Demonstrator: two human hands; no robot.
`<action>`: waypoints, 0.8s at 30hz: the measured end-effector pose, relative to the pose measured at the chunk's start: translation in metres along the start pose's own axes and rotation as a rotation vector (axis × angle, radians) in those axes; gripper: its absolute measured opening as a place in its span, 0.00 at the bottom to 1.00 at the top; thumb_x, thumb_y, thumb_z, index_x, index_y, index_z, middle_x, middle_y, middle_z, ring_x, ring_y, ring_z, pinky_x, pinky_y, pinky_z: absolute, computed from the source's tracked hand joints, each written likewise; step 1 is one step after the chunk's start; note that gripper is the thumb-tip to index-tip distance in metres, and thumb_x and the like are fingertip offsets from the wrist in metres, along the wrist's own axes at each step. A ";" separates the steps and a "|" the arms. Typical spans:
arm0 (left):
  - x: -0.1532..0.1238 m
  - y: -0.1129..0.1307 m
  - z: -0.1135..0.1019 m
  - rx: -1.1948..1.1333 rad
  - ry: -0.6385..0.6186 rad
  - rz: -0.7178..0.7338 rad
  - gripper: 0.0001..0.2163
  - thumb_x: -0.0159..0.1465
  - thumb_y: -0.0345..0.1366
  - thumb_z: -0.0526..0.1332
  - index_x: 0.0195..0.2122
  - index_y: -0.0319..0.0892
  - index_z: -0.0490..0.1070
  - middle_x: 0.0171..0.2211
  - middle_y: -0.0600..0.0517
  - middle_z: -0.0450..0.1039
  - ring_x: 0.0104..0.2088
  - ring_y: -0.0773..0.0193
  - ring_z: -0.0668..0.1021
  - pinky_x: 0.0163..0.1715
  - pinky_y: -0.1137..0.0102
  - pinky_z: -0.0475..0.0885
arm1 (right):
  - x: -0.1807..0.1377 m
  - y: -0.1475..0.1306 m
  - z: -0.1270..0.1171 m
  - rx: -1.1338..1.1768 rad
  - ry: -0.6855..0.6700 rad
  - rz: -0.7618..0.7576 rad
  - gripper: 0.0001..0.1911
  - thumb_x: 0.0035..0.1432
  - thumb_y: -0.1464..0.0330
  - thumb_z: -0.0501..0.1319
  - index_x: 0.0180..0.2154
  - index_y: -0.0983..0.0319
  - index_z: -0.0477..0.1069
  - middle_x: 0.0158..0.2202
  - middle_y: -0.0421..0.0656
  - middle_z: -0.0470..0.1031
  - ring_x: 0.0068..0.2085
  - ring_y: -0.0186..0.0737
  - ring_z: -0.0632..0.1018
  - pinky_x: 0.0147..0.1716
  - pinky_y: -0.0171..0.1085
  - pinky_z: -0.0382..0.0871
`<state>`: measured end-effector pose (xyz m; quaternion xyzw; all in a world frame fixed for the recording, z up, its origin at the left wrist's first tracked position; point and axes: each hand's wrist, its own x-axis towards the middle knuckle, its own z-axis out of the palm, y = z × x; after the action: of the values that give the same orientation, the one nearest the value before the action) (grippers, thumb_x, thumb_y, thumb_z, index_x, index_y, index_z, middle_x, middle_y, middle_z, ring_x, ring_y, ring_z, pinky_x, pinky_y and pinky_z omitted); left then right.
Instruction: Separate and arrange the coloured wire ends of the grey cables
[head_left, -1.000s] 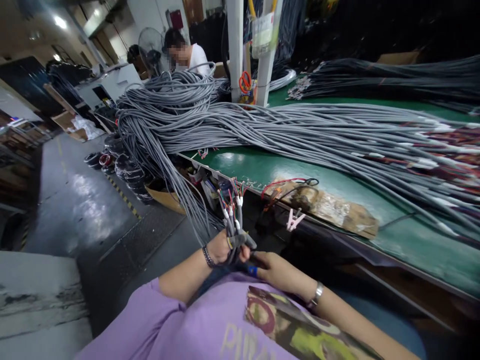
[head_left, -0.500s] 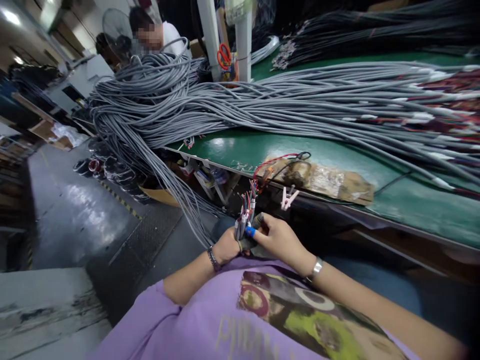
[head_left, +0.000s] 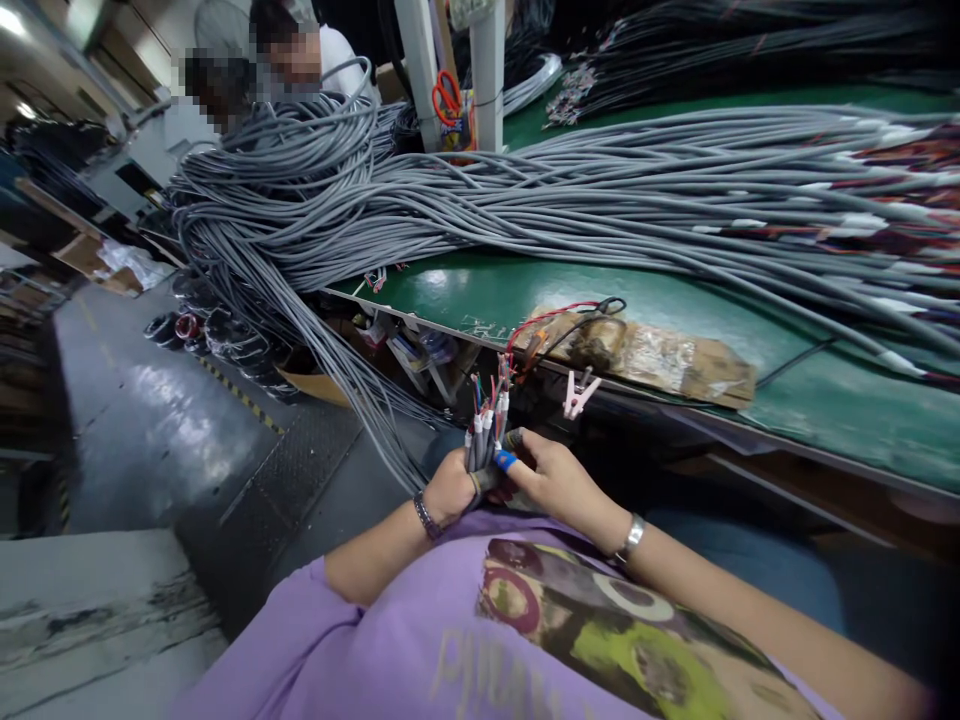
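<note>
By the near edge of the counter (head_left: 442,288), your left hand (head_left: 450,488) is wrapped round a bunch of grey cables (head_left: 480,456), and your right hand (head_left: 559,472) touches it, but I can't tell if it pinches. You seem to be working at the wire ends (head_left: 503,381), which calls for a tight left hold and gentle picking. Close by, a pink clip (head_left: 574,404) pokes out from that edge, and a big cable pile (head_left: 450,205) lies behind.

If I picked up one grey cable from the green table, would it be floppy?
Probably floppy: the grey cables loop and droop off the green table. One might slide easily, since they look smooth. The thin coloured wires at their ends look bendier.
</note>
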<state>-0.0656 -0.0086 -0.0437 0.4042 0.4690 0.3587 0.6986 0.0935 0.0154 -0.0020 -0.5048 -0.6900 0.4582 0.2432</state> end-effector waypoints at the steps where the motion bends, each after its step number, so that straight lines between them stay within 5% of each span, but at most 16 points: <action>1: 0.000 0.000 0.000 -0.015 0.011 -0.007 0.22 0.45 0.51 0.72 0.29 0.35 0.73 0.21 0.52 0.72 0.21 0.67 0.73 0.25 0.72 0.69 | 0.001 0.002 0.001 0.014 -0.009 -0.005 0.09 0.56 0.62 0.56 0.29 0.60 0.66 0.25 0.41 0.74 0.25 0.37 0.72 0.25 0.35 0.62; 8: 0.008 0.009 -0.002 -0.046 0.029 -0.034 0.20 0.43 0.47 0.74 0.27 0.34 0.74 0.20 0.51 0.73 0.23 0.65 0.75 0.28 0.70 0.71 | 0.002 0.010 0.001 0.038 0.061 -0.022 0.10 0.56 0.62 0.56 0.30 0.62 0.70 0.25 0.42 0.75 0.27 0.39 0.73 0.27 0.36 0.65; 15: 0.006 0.039 -0.034 -0.150 0.298 0.125 0.17 0.43 0.43 0.73 0.27 0.35 0.76 0.28 0.48 0.77 0.24 0.68 0.76 0.28 0.72 0.71 | -0.007 0.030 -0.013 -0.058 0.129 -0.049 0.14 0.56 0.59 0.57 0.30 0.63 0.73 0.28 0.46 0.77 0.29 0.42 0.74 0.29 0.38 0.66; 18: -0.001 0.047 -0.032 -0.027 0.200 0.078 0.19 0.44 0.46 0.73 0.29 0.34 0.77 0.22 0.50 0.74 0.22 0.67 0.74 0.28 0.71 0.70 | -0.009 0.033 -0.014 0.046 0.100 -0.022 0.17 0.55 0.56 0.58 0.30 0.63 0.74 0.27 0.45 0.77 0.28 0.42 0.74 0.29 0.37 0.67; 24: 0.003 0.045 0.009 0.129 0.050 0.154 0.22 0.50 0.51 0.69 0.36 0.35 0.80 0.29 0.47 0.77 0.32 0.62 0.76 0.36 0.68 0.71 | -0.012 0.015 -0.012 0.246 -0.102 -0.066 0.20 0.55 0.53 0.59 0.25 0.62 0.73 0.22 0.41 0.73 0.26 0.38 0.73 0.28 0.36 0.68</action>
<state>-0.0616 0.0111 -0.0026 0.4740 0.4761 0.3905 0.6294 0.1145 0.0103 -0.0087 -0.4244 -0.6562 0.5562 0.2827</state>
